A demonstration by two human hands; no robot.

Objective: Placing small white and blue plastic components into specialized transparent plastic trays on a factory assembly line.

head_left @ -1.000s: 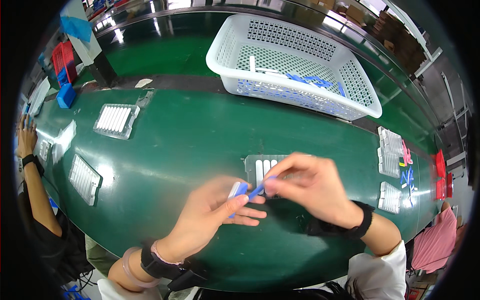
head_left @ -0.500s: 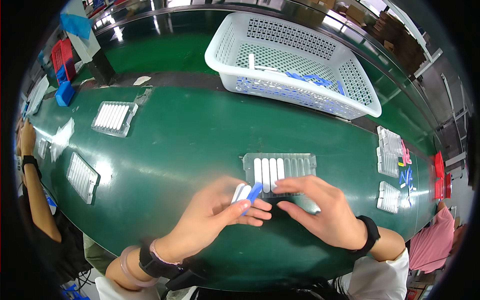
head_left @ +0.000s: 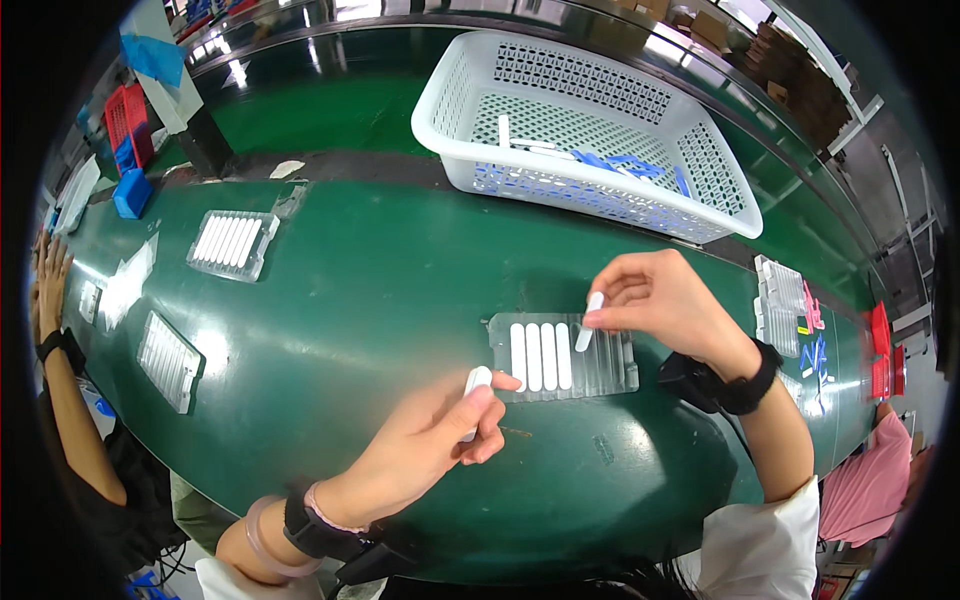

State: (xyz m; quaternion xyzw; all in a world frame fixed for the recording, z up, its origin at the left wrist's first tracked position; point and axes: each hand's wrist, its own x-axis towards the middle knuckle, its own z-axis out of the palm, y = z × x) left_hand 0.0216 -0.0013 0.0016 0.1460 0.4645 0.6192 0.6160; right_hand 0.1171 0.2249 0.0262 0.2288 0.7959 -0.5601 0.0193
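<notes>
Pinching a small white plastic capsule-shaped stick at its upper end, the right hand tilts it over the clear ridged plastic tray on the green worktop. The left hand has its grip closed on another white stick. Light, stiff and smooth, such sticks probably handle best by fingertip. Half a second ago, both hands lay lower, just beside the tray's near edge.
</notes>
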